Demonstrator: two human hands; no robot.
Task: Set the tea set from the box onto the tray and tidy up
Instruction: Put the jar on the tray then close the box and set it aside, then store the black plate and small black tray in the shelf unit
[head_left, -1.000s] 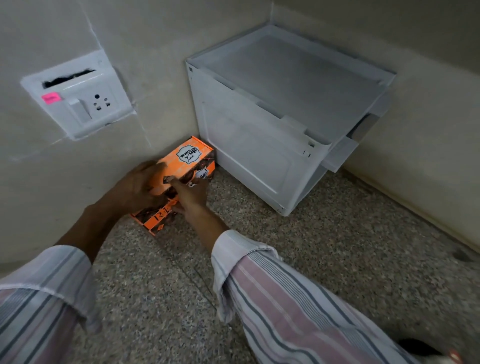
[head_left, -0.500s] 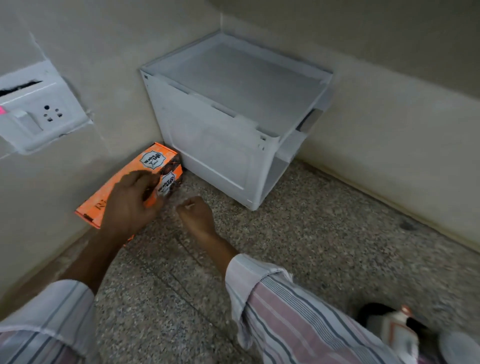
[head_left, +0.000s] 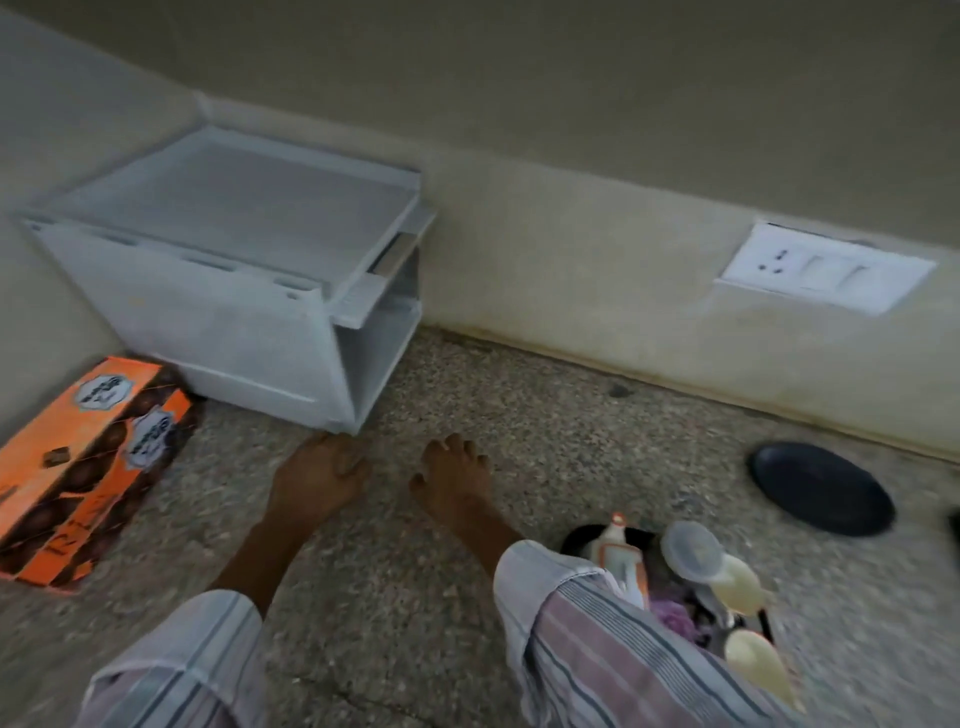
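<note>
We see the orange box (head_left: 88, 467) lying flat on the floor at far left, closed, just beside the white cabinet. At near right the black tray (head_left: 579, 540) holds blurred cream cups (head_left: 737, 582).

Orange box (head_left: 88, 467) lying on the floor at left, showing two white badge-shaped labels on its faces, their lettering blurring past reading, dark marks near its lower end likewise illegible, no other text showing anywhere
</note>
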